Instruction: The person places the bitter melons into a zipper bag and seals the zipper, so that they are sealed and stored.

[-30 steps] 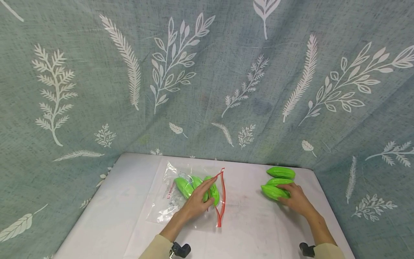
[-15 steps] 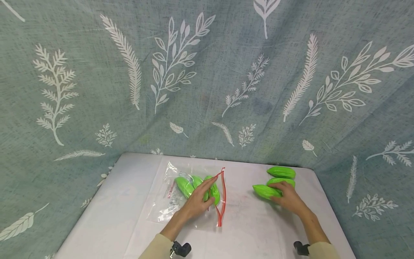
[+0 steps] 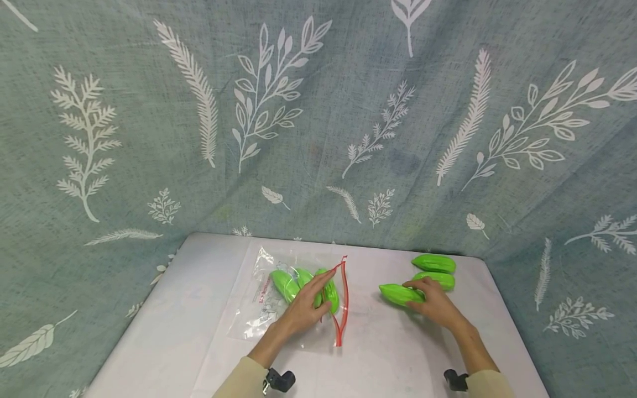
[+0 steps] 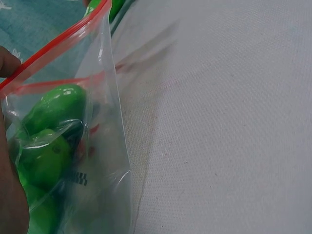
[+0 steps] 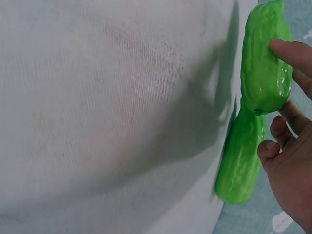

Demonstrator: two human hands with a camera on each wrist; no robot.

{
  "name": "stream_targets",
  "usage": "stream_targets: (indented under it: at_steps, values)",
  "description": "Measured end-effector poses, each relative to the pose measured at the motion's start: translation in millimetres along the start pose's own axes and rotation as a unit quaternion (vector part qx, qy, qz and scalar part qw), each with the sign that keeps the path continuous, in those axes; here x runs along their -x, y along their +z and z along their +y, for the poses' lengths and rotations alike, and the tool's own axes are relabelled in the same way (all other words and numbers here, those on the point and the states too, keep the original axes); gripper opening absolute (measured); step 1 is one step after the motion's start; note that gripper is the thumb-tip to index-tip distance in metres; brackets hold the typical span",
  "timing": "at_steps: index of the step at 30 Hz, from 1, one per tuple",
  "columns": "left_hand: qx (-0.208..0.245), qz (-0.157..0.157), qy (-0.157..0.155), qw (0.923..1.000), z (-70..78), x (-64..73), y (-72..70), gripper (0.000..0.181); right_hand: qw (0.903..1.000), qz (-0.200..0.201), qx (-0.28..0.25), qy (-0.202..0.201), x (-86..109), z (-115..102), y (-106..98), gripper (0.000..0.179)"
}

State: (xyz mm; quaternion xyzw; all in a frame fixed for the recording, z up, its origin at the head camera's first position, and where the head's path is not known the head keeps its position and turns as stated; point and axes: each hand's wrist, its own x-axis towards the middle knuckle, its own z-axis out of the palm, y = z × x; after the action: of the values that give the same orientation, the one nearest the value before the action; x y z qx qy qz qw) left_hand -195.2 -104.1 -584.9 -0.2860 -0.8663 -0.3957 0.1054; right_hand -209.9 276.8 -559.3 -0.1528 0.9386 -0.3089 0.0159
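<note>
In the head view my right hand point(image 3: 435, 303) grips a green ridged gourd point(image 3: 401, 294) over the white table, its narrow end pointing left. The right wrist view shows thumb and fingers around the gourd point(image 5: 265, 63), above another gourd point(image 5: 240, 161). My left hand point(image 3: 304, 308) lies across a clear zip bag point(image 3: 249, 320) with red closure strips. Its fingers are straight, thumb spread apart, at the parted mouth. Several green gourds point(image 3: 285, 286) lie inside the bag. From the left wrist, a fingertip point(image 4: 7, 63) touches the red strip point(image 4: 58, 40) and gourds point(image 4: 58, 107) show through the plastic.
Two more gourds rest at the back right of the white table point(image 3: 368, 354): a far gourd point(image 3: 434, 263) and a nearer gourd point(image 3: 438, 280) just behind my right hand. A grey-green curtain point(image 3: 308, 110) with white leaf prints surrounds the table's back and sides.
My right hand has moved left with the front gourd, away from the two others. My left hand and the bag have stayed almost where they were.
</note>
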Motion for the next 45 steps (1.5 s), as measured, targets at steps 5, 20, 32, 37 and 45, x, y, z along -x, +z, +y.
stream_targets:
  at_steps: [5, 20, 32, 37, 45]
  values:
    - [0.0, 0.0, -0.001, 1.0, 0.7, -1.4, 0.6, 0.079, 1.0, -0.001, 0.004, -0.007, -1.3, -2.6, 2.6, 0.045]
    - [-0.001, 0.004, 0.011, 0.9999, -0.6, -2.6, 1.0, 0.078, 0.9994, -0.008, -0.018, -0.027, -5.6, -16.7, 13.1, 0.045]
    - [0.008, 0.005, 0.011, 0.9999, 0.6, -3.5, 0.2, 0.077, 0.9983, -0.034, -0.046, -0.012, -6.6, -30.2, 22.3, 0.043]
    - [0.009, 0.005, 0.007, 0.9999, 0.5, -3.1, 0.9, 0.077, 0.9974, -0.046, -0.053, -0.019, -8.2, -35.0, 26.5, 0.042]
    - [0.01, 0.007, 0.009, 0.9999, 0.1, -2.8, 1.2, 0.078, 0.9963, -0.062, -0.05, -0.034, -11.5, -43.6, 35.3, 0.041]
